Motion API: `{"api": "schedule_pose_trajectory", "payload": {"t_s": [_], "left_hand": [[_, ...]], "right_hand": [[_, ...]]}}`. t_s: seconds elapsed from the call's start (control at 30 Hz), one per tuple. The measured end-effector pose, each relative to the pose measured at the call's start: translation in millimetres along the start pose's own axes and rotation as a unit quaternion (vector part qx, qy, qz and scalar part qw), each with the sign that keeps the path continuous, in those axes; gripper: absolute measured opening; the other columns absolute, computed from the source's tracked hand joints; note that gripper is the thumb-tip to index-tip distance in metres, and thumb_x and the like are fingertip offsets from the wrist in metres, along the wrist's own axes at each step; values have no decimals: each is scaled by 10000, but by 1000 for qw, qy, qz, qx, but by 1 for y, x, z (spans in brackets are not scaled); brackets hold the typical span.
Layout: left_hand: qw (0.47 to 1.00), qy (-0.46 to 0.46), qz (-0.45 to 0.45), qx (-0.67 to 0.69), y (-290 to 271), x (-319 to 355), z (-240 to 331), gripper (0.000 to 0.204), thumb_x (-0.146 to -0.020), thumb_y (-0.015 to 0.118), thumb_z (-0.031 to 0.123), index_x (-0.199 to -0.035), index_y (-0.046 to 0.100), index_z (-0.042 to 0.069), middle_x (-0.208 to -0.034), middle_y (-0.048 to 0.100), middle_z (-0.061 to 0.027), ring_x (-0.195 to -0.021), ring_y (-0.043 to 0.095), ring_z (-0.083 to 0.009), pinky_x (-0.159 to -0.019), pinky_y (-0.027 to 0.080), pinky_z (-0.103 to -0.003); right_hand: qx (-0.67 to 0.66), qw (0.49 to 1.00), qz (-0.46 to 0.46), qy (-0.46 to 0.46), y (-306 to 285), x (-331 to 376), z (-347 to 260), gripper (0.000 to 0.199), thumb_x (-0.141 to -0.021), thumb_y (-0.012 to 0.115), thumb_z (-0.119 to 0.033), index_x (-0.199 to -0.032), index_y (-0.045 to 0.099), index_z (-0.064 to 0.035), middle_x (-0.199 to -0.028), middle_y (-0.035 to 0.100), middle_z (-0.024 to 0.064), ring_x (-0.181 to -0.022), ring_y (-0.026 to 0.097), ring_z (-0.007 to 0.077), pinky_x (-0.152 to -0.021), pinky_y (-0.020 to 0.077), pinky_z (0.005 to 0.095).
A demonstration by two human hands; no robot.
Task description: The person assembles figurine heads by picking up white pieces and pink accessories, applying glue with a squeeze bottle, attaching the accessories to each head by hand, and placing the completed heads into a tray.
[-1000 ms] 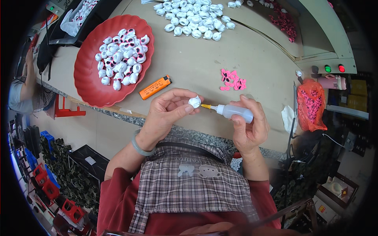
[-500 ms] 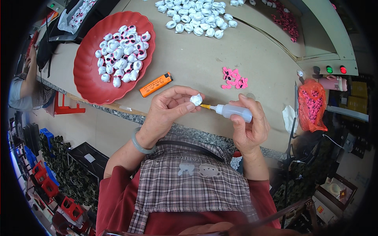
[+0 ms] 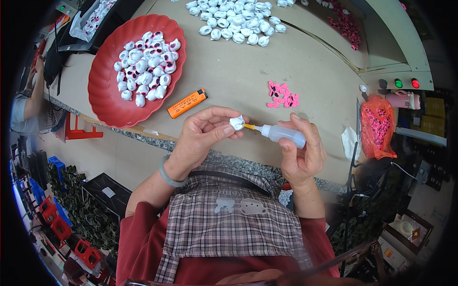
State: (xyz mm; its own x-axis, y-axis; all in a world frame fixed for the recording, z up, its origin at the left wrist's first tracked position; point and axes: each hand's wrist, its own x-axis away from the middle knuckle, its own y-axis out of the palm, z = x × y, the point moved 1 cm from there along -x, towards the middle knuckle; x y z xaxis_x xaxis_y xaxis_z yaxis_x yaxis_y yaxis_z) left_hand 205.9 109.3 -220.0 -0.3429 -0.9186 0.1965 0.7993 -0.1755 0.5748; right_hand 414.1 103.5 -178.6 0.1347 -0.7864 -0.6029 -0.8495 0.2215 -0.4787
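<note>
Currently, left hand (image 3: 202, 129): thumb and fingertips pinched together on one small white piece (image 3: 236, 123), held up over the desk (image 3: 224, 78) just inside its near edge. Right hand (image 3: 306, 150): fingers and thumb closed around a translucent squeeze bottle (image 3: 286, 137), lying nearly level and pointing left. Its yellow tip (image 3: 248, 126) is right at the right side of the piece; actual contact too small to tell.

Just beyond the left hand, flat on the desk: orange lighter (image 3: 187, 103), set at a slant. Beyond the bottle, well in from the near edge: loose cluster of pink bits (image 3: 284, 97), some with dark parts.

Further out: red scalloped tray (image 3: 102, 88) toward the left, rim reaching the near edge, heaped with white-and-pink pieces (image 3: 151, 59). Many white pieces (image 3: 238, 21) spread toward the far side. At the right edge: orange-red bag (image 3: 378, 133), pink contents visible.
</note>
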Motion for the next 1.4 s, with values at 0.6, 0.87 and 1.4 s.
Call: {"api": "schedule_pose_trajectory", "payload": {"t_s": [0.6,0.87,1.4], "left_hand": [[1000,2,-14,12,2,-1,2,269,-900,584,46,-1161,564,-14,-1154,612,-216,-927,642,-162,-857,520,-275],[998,-16,-35,55,0,-2,0,259,-904,572,43,-1157,563,-9,-1173,596,-236,-935,639,-164,-854,521,-266],[995,-21,-35,93,0,-3,2,253,-912,555,55,-1160,558,4,-1171,598,-226,-931,627,-151,-864,510,-265]], "right_hand": [[8,1000,0,-9,-1,-1,0,429,-813,726,-175,-1151,570,39,-846,679,142,-706,658,207,-568,514,265],[-3,1000,4,10,-2,1,1,425,-817,723,-178,-1150,573,38,-851,679,146,-710,657,204,-575,514,266],[-18,1000,3,22,-4,1,0,399,-831,712,-181,-1144,579,27,-850,678,143,-705,660,203,-575,513,267]]}}
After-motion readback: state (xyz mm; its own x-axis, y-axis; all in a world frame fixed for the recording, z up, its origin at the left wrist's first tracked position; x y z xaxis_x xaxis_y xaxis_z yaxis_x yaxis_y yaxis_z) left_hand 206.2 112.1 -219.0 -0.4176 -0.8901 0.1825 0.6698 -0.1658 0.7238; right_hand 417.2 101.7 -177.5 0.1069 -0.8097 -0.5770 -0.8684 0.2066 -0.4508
